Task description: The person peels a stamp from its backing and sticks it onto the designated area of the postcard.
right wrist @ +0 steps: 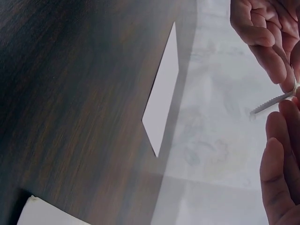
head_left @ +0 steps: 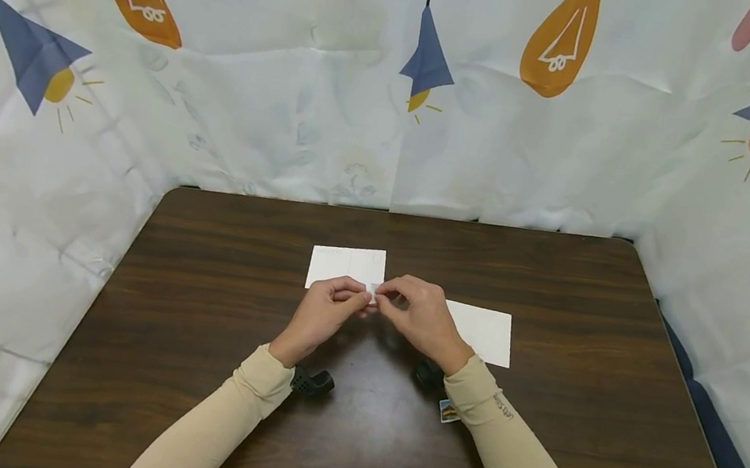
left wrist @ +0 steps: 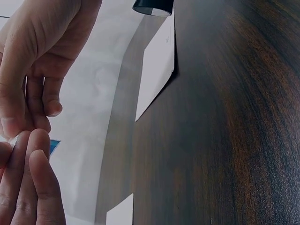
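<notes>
A small postage stamp with a toothed edge (right wrist: 273, 102) is held up between both hands, its pale back showing. In the left wrist view a blue bit of the stamp (left wrist: 55, 146) peeks out behind the fingers. My left hand (head_left: 326, 311) pinches one side with its fingertips. From the other side my right hand (head_left: 422, 317) pinches it between thumb and index finger. Just beyond the hands lies a white postcard (head_left: 345, 262) with faint printed lines. Another white card (head_left: 482, 332) lies to the right, partly behind the right hand.
A second stamp with a coloured picture (head_left: 448, 411) lies on the table beside the right forearm. Dark wrist devices (head_left: 313, 383) sit below both wrists. The brown wooden table (head_left: 210, 283) meets a printed white curtain (head_left: 276, 116) at the back.
</notes>
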Tool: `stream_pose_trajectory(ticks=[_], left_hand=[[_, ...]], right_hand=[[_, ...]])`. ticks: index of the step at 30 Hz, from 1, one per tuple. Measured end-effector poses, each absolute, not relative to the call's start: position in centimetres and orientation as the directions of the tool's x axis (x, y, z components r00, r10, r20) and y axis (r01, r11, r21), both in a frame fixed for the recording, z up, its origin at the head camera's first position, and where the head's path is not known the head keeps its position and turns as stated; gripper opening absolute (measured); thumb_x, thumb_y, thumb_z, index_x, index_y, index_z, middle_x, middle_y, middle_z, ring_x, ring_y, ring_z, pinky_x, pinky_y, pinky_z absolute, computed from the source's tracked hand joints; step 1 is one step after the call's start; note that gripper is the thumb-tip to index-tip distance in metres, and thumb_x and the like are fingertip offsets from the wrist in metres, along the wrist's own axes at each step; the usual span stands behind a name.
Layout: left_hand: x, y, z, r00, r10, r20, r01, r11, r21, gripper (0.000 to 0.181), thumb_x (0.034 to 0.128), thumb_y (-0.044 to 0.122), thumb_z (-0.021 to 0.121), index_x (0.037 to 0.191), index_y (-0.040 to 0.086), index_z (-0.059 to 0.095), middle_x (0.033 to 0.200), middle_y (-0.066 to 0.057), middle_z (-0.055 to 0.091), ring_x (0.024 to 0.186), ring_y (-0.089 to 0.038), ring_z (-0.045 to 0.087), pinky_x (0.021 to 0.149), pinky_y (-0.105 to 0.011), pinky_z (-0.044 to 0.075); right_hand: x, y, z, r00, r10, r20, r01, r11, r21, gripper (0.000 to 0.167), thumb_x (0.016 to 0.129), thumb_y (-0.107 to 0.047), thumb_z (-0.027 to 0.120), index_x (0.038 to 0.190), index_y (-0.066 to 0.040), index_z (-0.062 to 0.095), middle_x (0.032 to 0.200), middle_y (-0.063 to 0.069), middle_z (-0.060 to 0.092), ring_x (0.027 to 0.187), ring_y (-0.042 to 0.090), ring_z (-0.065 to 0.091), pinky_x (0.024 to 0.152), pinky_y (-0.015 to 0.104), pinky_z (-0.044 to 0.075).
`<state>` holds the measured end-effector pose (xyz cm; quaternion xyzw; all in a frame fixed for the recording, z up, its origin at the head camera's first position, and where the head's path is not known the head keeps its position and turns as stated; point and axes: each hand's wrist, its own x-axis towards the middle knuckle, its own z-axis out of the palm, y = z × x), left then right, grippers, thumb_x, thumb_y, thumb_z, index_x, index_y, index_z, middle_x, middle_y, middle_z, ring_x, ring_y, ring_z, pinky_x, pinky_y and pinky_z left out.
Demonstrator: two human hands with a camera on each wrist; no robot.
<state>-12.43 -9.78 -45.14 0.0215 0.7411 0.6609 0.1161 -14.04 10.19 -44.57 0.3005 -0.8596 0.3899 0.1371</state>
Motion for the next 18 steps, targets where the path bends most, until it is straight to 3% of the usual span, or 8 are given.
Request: stream_pose_trajectory(ticks=[12,18], left_hand=[[-12.30,-9.67,-45.07,-0.974,0.182,-0.135,-0.116,0.114,0.987,0.021,0.0999,0.016,0.069,0.112,0.000,0.072,0.103,-0.017,0.081,0.098,-0.040,0.076,0.085,-0.033,0.064],[-12.37,-9.87,-45.32,-0.971,0.194,-0.137,-0.118,0.110,0.987,0.021,0.1003,0.016,0.068,0.113,-0.001,0.072,0.104,-0.017,0.081,0.103,-0.045,0.075,0.089,-0.043,0.064]], right_hand=[[-14.13,10.37,-44.53,-0.790,-0.446,0.420,-0.608,0.489,-0.626,0.004,0.096,-0.010,0.069,0.097,-0.009,0.073,0.092,0.003,0.070,0.081,0.013,0.064,0.073,0.029,0.059],[-14.12,10.31,-44.49,-0.818,-0.407,0.407,-0.572,0.495,-0.654,0.004,0.097,-0.009,0.066,0.096,-0.009,0.070,0.092,0.004,0.069,0.082,0.018,0.065,0.073,0.039,0.061]])
